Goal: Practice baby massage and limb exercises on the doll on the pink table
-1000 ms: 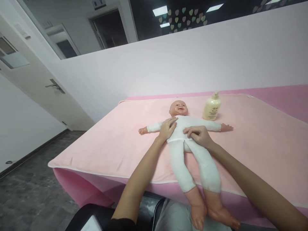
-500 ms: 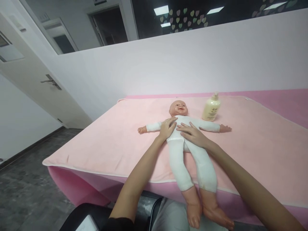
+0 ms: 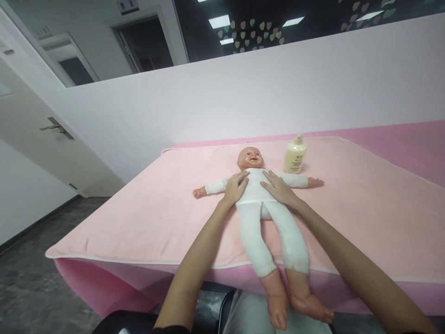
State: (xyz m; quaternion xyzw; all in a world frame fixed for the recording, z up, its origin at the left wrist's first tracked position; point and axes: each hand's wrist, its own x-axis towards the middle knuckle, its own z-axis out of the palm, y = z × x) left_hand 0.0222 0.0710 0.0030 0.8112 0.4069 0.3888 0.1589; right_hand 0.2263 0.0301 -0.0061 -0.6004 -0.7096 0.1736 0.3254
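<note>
A baby doll with a white cloth body lies on its back, head toward the wall and arms spread. Its bare feet hang past the near edge of the table. My left hand rests open along one side of the doll's chest, fingers pointing at its shoulder. On the other side of the chest lies my right hand, also open with its fingers laid on the cloth. Neither hand grips anything. Beyond the doll's outstretched arm stands a pale yellow pump bottle, upright.
A light pink blanket covers the table over a darker pink cloth. Behind it rises a white wall with a window above. A door is at the left, and a black chair is below me.
My right hand has shifted outward from the middle of the doll's chest to its side. My left hand stays at the other side. The camera view has moved slightly.
</note>
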